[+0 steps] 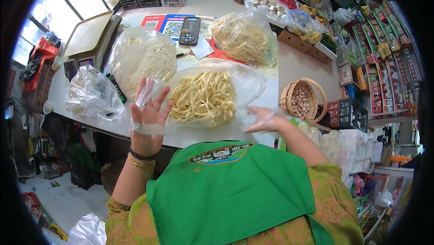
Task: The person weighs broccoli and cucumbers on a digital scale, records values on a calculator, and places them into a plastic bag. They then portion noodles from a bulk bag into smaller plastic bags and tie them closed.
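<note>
Flat fresh noodles [202, 99] lie in a clear plastic bag [249, 82] on the white counter before me. My left hand [149, 114] is raised at the bag's left side, palm up and fingers spread, with clear plastic film around the wrist and between the fingers. To the right of the noodles is my right hand [264, 119], its fingers apart and wrapped in thin clear plastic. Behind stand a bag of thin noodles [145, 55] at the left and a bag of wide noodles [242, 38] at the right.
A weighing scale [88, 34], a crumpled plastic bag [95, 92] and a dark handheld device [190, 30] rest on the counter. A pen [182, 55] lies near the device. At the right are a wicker basket of eggs [300, 99], produce boxes [298, 43] and stocked shelves [383, 65].
</note>
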Demonstrator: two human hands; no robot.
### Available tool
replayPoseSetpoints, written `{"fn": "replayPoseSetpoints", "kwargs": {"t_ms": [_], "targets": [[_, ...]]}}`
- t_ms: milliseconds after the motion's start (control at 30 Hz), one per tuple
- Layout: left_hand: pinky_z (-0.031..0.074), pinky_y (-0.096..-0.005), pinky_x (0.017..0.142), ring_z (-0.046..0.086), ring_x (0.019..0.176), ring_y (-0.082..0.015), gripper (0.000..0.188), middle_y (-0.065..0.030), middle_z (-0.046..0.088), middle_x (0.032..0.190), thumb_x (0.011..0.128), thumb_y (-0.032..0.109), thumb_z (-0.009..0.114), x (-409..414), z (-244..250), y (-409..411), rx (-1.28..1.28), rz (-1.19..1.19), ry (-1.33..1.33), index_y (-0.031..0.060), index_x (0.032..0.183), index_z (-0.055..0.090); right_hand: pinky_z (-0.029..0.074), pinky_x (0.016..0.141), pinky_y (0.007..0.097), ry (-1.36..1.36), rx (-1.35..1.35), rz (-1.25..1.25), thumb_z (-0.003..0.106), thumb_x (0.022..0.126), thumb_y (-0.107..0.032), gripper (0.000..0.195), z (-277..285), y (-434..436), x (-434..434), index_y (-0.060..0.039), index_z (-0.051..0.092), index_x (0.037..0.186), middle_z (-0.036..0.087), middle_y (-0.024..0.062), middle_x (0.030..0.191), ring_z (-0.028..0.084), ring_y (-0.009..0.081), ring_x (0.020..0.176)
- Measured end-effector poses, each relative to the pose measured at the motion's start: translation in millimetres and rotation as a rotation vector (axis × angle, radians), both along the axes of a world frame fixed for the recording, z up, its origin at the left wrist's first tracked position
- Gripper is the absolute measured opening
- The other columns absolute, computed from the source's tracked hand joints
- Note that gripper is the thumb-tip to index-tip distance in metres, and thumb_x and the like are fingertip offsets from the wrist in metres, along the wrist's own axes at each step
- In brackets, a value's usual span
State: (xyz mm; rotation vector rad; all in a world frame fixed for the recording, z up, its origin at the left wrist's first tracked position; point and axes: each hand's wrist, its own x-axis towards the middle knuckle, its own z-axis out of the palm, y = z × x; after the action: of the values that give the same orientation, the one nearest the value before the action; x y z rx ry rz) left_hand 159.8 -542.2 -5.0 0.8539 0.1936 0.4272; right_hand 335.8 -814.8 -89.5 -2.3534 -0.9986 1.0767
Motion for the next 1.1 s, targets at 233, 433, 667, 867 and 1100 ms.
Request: {"fn": "replayPoseSetpoints", "kwargs": {"t_ms": [233,433,667,867,1100], "targets": [[0.034,-0.0365,0.09,0.037,0.113,-0.0263,0.079,-0.0081,0.019,0.135,0.075,0.055,0.047,-5.6,7.2,-6.8,0.107,-0.051,0.039,0.0116,0.133,0.014,0.045,0.067,0.0317,0.191,-0.034,-0.299,0.064,0.066,-0.035,0.054,-40.0,77.8,-35.3,-0.0033,0.048,0.107,0.061,0.0129,0.084,0.058,0.0213,0.073],[0.038,-0.0345,0.086,0.045,0.105,-0.0269,0.075,-0.0119,0.025,0.132,0.077,0.051,0.048,-13.2,3.7,13.0,0.105,-0.056,0.034,0.0093,0.132,0.017,0.042,0.079,0.0353,-0.04,0.05,0.09,0.054,0.07,-0.036,0.058,81.3,99.0,-39.4,-0.0048,0.04,0.117,0.054,0.0201,0.101,0.053,0.0326,0.091],[0.045,-0.0286,0.071,0.056,0.086,-0.0189,0.047,-0.0145,0.048,0.113,0.087,0.028,0.04,1.9,26.4,67.9,0.384,-0.04,0.268,0.007,0.127,0.028,0.042,0.081,0.0314,-0.041,0.161,0.034,0.069,0.061,-0.036,0.092,107.5,72.1,-20.4,-0.0105,0.016,0.132,0.049,0.0173,0.112,0.052,0.0279,0.096],[0.042,-0.0213,0.062,0.047,0.066,-0.0107,0.037,-0.0057,0.053,0.085,0.082,0.006,0.041,7.1,41.5,58.4,0.814,0.532,0.272,0.0021,0.119,0.038,0.048,0.07,0.0335,0.661,0.518,-0.49,0.074,0.054,-0.041,0.116,102.7,-66.1,1.1,-0.0173,-0.007,0.133,0.029,0.0152,0.13,0.05,0.0238,0.098],[0.041,-0.0302,0.072,0.047,0.082,-0.0201,0.057,-0.0114,0.044,0.1,0.065,0.019,0.069,85.2,28.6,-158.2,1.356,-0.261,-0.178,0.0006,0.109,0.038,0.038,0.083,0.0454,0.921,1.288,-0.828,0.064,0.056,-0.059,0.117,49.8,-102.4,24.5,-0.0216,-0.019,0.13,0.0,0.0122,0.138,0.032,0.0286,0.114]]}}
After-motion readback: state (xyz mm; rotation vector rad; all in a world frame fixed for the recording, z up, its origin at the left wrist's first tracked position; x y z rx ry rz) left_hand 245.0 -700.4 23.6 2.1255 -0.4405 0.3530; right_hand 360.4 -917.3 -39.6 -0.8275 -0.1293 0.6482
